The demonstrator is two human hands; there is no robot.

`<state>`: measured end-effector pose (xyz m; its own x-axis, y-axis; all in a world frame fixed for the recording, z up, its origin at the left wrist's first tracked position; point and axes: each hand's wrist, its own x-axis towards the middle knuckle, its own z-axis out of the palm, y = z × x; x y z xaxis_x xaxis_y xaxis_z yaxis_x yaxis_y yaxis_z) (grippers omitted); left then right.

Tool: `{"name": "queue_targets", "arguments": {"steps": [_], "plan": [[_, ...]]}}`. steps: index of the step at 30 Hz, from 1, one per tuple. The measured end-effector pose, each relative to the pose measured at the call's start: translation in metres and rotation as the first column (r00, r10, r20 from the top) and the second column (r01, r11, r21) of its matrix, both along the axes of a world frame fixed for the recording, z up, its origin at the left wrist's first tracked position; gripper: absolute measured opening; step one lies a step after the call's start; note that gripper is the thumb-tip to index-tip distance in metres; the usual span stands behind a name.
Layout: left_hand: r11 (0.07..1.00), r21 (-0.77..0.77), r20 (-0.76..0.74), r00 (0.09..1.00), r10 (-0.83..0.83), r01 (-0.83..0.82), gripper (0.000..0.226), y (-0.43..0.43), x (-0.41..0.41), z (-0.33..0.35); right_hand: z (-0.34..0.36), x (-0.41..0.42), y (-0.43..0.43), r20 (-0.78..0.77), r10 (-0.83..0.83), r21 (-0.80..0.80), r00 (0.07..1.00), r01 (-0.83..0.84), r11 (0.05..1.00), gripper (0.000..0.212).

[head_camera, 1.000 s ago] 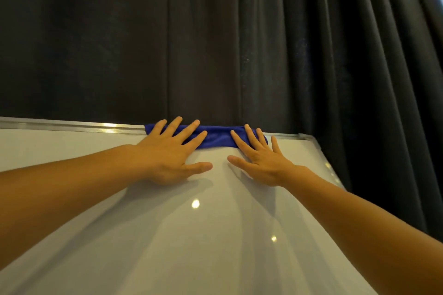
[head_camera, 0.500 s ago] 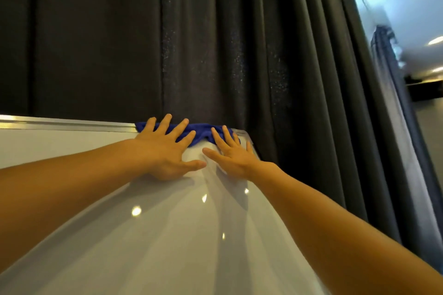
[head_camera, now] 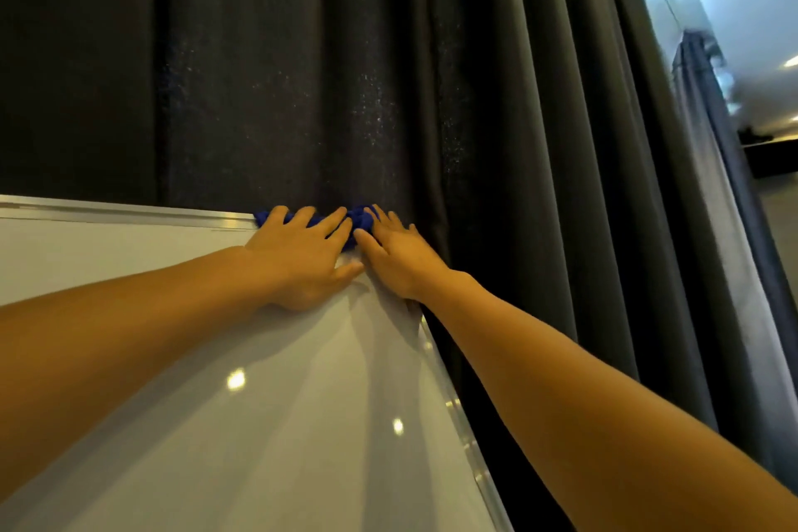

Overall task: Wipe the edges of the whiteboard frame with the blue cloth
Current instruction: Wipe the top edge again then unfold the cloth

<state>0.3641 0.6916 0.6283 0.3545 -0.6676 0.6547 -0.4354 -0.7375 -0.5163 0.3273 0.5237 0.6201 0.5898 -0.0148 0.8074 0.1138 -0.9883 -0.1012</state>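
Pressing with both hands, the person now has the blue cloth (head_camera: 360,222) bunched at the top right corner of the whiteboard frame (head_camera: 129,213), mid-picture. A second ago it lay as a long flat strip further left along the top edge; the hands have since closed together. Left hand (head_camera: 302,259) and right hand (head_camera: 401,261) lie on the cloth with fingers spread, not clenched; whether the tips hook behind the edge cannot be told. Judgement: top edge wiped to the corner; the side edge beside the dark curtain (head_camera: 496,121) remains
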Motion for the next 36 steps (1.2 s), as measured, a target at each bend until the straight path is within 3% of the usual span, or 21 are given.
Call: {"name": "queue_targets", "arguments": {"steps": [4, 7, 9, 13, 17, 20, 24, 26, 28, 30, 31, 33, 36], "plan": [[0.994, -0.066, 0.040, 0.996, -0.080, 0.082, 0.063, -0.041, -0.006, 0.011, 0.008, -0.019, -0.038, 0.083, 0.039, 0.070, 0.996, -0.045, 0.996, 0.032], [0.993, -0.041, 0.073, 0.991, -0.108, 0.111, 0.052, -0.064, -0.009, 0.013, -0.010, -0.031, -0.056, 0.023, 0.084, 0.152, 0.996, -0.086, 0.985, 0.038], [0.991, -0.052, 0.016, 0.992, -0.123, 0.124, 0.044, -0.067, -0.012, 0.019, -0.029, -0.041, -0.058, -0.009, 0.118, 0.109, 0.993, -0.117, 0.987, 0.043], [0.984, -0.032, -0.113, 0.978, -0.177, 0.174, 0.050, -0.058, -0.022, 0.031, -0.049, -0.068, -0.062, -0.084, 0.140, 0.009, 0.987, -0.140, 0.990, 0.035], [0.986, 0.155, -0.052, 0.997, -0.059, 0.066, 0.056, -0.055, -0.039, 0.027, -0.041, -0.103, -0.063, -0.314, 0.117, -0.058, 0.942, -0.142, 0.988, 0.030], [0.969, 0.249, 0.014, 1.000, 0.003, -0.007, 0.053, -0.051, -0.050, 0.019, -0.044, -0.132, -0.055, -0.522, 0.039, -0.126, 0.852, -0.122, 0.985, 0.024], [0.934, 0.345, 0.034, 0.993, -0.113, 0.095, 0.042, -0.042, -0.080, -0.007, -0.049, -0.186, -0.038, -0.625, 0.218, 0.151, 0.750, -0.158, 0.976, 0.013], [0.919, 0.369, -0.010, 0.989, -0.147, 0.140, 0.028, -0.042, -0.102, -0.028, -0.053, -0.213, -0.030, -0.757, 0.261, 0.245, 0.599, -0.110, 0.963, 0.017], [0.892, 0.400, -0.225, 0.966, -0.130, 0.213, 0.023, -0.046, -0.125, -0.054, -0.061, -0.240, -0.026, -0.891, 0.258, 0.277, 0.374, -0.003, 0.961, 0.020], [0.864, 0.398, -0.569, 0.822, -0.030, 0.307, 0.022, -0.053, -0.140, -0.077, -0.068, -0.266, -0.032, -0.946, 0.207, 0.236, 0.249, 0.092, 0.968, 0.022], [0.862, 0.362, -0.733, 0.680, 0.029, 0.354, 0.022, -0.055, -0.148, -0.089, -0.075, -0.282, -0.036, -0.953, 0.184, 0.223, 0.240, 0.149, 0.963, 0.021], [0.873, 0.254, -0.911, 0.406, 0.072, 0.416, 0.020, -0.055, -0.165, -0.107, -0.088, -0.313, -0.045, -0.943, 0.143, 0.224, 0.299, 0.256, 0.941, 0.021], [0.871, 0.050, -0.987, 0.157, -0.032, 0.490, 0.017, -0.053, -0.185, -0.135, -0.110, -0.358, -0.056, -0.886, 0.048, 0.223, 0.461, 0.333, 0.916, 0.022]]}}
